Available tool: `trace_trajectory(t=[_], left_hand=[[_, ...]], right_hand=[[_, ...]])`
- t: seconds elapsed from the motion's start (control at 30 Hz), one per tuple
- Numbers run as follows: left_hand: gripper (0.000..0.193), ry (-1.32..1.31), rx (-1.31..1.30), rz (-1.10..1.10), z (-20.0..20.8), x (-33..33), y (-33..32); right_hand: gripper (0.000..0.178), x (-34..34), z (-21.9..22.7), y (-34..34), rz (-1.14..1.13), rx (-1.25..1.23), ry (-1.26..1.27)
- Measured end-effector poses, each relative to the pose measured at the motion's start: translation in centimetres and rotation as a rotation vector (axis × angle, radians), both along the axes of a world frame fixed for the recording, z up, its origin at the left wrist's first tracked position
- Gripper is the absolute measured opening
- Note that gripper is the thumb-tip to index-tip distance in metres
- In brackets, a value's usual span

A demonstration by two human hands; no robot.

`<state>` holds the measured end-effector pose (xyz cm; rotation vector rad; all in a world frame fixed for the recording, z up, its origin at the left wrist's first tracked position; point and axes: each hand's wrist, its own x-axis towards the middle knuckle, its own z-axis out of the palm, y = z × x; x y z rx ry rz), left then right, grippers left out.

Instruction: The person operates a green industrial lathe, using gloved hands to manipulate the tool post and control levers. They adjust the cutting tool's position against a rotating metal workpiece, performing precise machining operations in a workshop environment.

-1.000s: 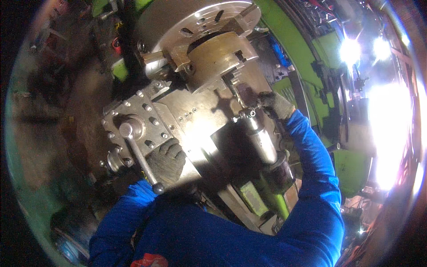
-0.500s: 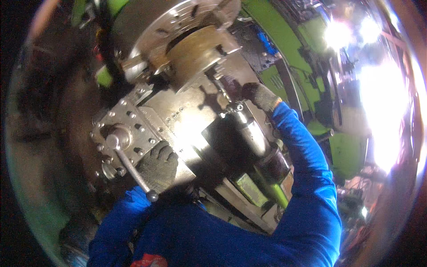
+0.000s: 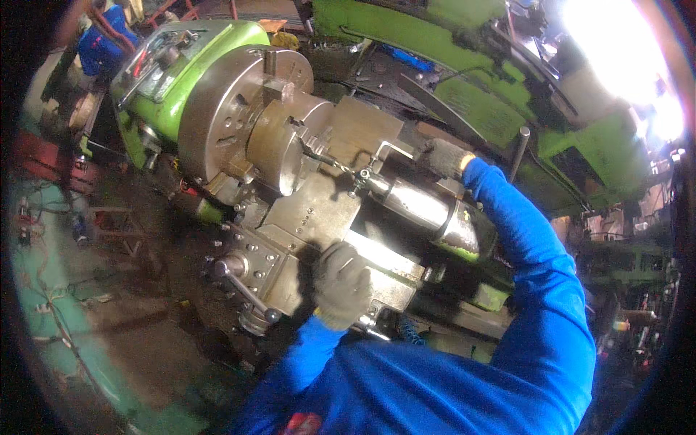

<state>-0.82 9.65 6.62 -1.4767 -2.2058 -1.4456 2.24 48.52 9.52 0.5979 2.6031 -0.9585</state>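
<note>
A metal lathe fills the middle of the view. Its large round chuck (image 3: 217, 116) grips a thick brass-coloured cylindrical workpiece (image 3: 279, 148). Pointing at that workpiece is a twist drill (image 3: 333, 165), set in a drill chuck (image 3: 366, 177) on the shiny tailstock quill (image 3: 417, 204). A bent L-shaped metal key (image 3: 391, 147) runs from the drill chuck to my gloved right hand (image 3: 442, 157), whose fingers look curled around its end. My gloved left hand (image 3: 343, 279) is over the carriage slide (image 3: 391, 286), fingers extended, with nothing seen in it.
Left of my left hand stands the tool post (image 3: 235, 268) with its ball-ended lever (image 3: 254, 299). The green headstock (image 3: 174, 80) is at the far left. Green machine panels (image 3: 471, 109) and an upright metal rod (image 3: 520, 152) stand beyond my right arm.
The view has shifted, showing more of the headstock. My left hand has moved right, away from the tool post lever. The L-shaped key now shows clearly between drill chuck and right hand.
</note>
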Motion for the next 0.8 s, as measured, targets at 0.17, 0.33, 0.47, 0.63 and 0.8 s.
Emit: trace_trajectory(t=[0.17, 0.33, 0.47, 0.63, 0.8], left_hand=[[0.022, 0.079, 0.037, -0.05, 6.1, -3.1, 16.6], [0.034, 0.369, -0.64, -0.214, 2.7, -10.4, 26.0], [0.042, 0.224, -0.923, -0.422, 0.1, -13.9, 26.1], [0.041, 0.321, -1.124, -0.52, 3.1, -14.6, 27.5], [0.043, 0.278, -0.965, -0.508, -2.1, -14.1, 29.2]], right_hand=[[0.036, 1.0, -1.1, 0.6, 0.209, 0.205, -0.024], [0.028, 3.2, -5.4, 2.7, -0.016, -0.001, 0.208], [0.026, 3.6, -2.4, 1.0, -0.083, -0.16, 0.17], [0.031, 2.0, 0.0, -1.4, -0.194, -0.085, -0.034], [0.038, 1.9, -4.3, -1.0, -0.296, -0.25, 0.105]])
